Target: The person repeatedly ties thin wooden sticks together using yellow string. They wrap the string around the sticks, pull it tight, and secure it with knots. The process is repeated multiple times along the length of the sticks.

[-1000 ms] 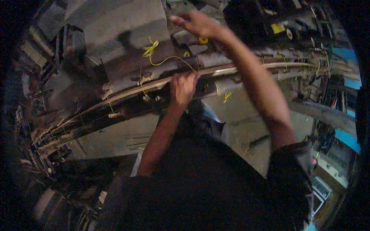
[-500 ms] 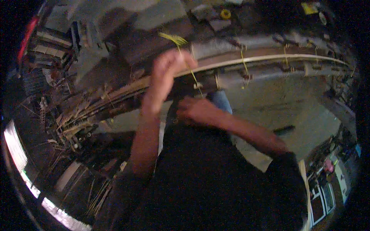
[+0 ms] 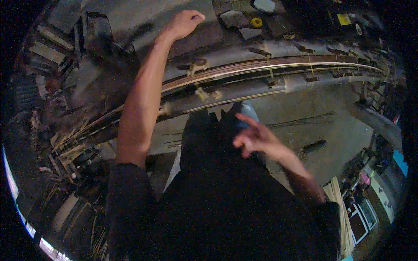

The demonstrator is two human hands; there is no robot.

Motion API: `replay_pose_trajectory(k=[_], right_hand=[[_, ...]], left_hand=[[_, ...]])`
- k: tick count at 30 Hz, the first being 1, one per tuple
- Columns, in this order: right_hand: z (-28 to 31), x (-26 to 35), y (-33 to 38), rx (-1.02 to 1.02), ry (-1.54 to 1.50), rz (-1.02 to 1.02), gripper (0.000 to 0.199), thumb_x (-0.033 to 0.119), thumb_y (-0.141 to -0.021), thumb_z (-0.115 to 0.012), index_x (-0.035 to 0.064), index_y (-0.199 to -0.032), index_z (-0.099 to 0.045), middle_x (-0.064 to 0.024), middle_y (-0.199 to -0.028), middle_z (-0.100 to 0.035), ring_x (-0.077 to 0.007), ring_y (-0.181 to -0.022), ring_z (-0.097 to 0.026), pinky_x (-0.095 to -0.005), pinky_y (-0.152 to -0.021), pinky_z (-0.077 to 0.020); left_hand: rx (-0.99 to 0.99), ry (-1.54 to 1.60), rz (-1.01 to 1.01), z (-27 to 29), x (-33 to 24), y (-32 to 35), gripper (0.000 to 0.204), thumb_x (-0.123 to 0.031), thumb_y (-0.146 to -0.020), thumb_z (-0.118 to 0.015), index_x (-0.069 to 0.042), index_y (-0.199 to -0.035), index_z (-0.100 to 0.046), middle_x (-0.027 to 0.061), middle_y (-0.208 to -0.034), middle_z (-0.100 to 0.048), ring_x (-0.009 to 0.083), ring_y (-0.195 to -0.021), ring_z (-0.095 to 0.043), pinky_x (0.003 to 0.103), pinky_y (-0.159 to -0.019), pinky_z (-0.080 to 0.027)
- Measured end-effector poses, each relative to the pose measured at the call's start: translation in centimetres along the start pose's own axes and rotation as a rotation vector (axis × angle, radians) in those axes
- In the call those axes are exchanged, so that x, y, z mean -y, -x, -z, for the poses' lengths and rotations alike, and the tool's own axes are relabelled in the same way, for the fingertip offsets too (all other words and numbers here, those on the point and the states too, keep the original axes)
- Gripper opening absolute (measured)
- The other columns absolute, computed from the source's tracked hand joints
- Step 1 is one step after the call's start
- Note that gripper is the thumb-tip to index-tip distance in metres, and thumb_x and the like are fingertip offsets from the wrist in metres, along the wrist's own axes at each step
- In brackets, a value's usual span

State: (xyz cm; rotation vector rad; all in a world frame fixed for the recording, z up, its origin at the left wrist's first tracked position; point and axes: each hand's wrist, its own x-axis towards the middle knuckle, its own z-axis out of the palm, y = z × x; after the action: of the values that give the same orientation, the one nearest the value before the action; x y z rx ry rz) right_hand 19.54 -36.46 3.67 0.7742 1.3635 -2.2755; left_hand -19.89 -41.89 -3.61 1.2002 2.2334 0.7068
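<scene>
A long bundle of thin pale strips, like split cane, (image 3: 235,71) runs across in front of me between two grey tubes, a far tube (image 3: 244,53) and a near tube (image 3: 254,89). Yellowish ties (image 3: 270,73) cross it at intervals. Beyond the far tube my left hand (image 3: 186,24) is raised, its fingers closed; whatever they may hold is hidden. My right hand (image 3: 257,140) is on the near side, in front of my body and apart from the bundle. Its fingers are spread, slightly blurred, with nothing visible in them.
Past the far tube lie a yellow ring-shaped roll (image 3: 256,22), flat grey pieces (image 3: 235,19) and a yellow item (image 3: 344,19). Wooden blocks (image 3: 52,38) are stacked at the far left. A dark cylindrical object (image 3: 315,146) lies on the floor at right, near long pale boards (image 3: 339,213).
My left hand has moved from the bundle up to the far side. My right hand has drawn back toward the right and its fingers have spread. The loose yellow strands no longer show.
</scene>
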Motion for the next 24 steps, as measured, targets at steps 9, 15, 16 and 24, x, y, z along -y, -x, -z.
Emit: replay_pose_trajectory(k=[9,15,16,24], right_hand=[[-13.8,16.5,-2.9,-0.227,1.658,0.543,0.014,0.009,-0.076,-0.062,0.007,-0.089,-0.069,-0.0185,-0.084,-0.066,-0.0361,-0.084,-0.065,-0.0424,-0.071,-0.053],[-12.3,19.0,-20.8,0.058,1.458,0.826,0.027,0.022,-0.084,-0.059,-0.0001,-0.101,-0.062,-0.017,-0.086,-0.063,-0.037,-0.085,-0.062,-0.0426,-0.076,-0.0488],[-8.6,18.3,-24.2,-0.156,1.559,0.648,0.025,0.022,-0.086,-0.056,0.0005,-0.098,-0.062,-0.0166,-0.082,-0.062,-0.0366,-0.082,-0.061,-0.0429,-0.075,-0.0485],[-9.9,10.9,-12.7,-0.055,1.265,0.995,0.02,0.021,-0.085,-0.051,0.0028,-0.089,-0.057,-0.0168,-0.086,-0.063,-0.0367,-0.082,-0.061,-0.0469,-0.071,-0.0497]], left_hand=[[-0.456,0.024,-0.133,-6.8,-2.7,21.6,0.02,-0.025,-0.085,-0.06,-0.007,-0.092,-0.066,0.0119,-0.084,-0.068,0.0323,-0.086,-0.064,0.044,-0.078,-0.048],[-0.656,-0.261,-0.022,-6.9,-4.8,20.9,0.019,-0.031,-0.083,-0.063,-0.013,-0.083,-0.068,0.0059,-0.085,-0.067,0.0264,-0.076,-0.062,0.04,-0.074,-0.047],[-0.706,-0.289,-0.07,-7.4,-5.1,20.2,0.019,-0.031,-0.084,-0.062,-0.014,-0.082,-0.067,0.0054,-0.084,-0.067,0.0264,-0.076,-0.062,0.04,-0.074,-0.047],[-0.616,-0.083,0.012,-5.4,-4.9,21.4,0.02,-0.025,-0.086,-0.06,-0.008,-0.077,-0.066,0.0107,-0.072,-0.065,0.0304,-0.065,-0.062,0.04,-0.062,-0.049]])
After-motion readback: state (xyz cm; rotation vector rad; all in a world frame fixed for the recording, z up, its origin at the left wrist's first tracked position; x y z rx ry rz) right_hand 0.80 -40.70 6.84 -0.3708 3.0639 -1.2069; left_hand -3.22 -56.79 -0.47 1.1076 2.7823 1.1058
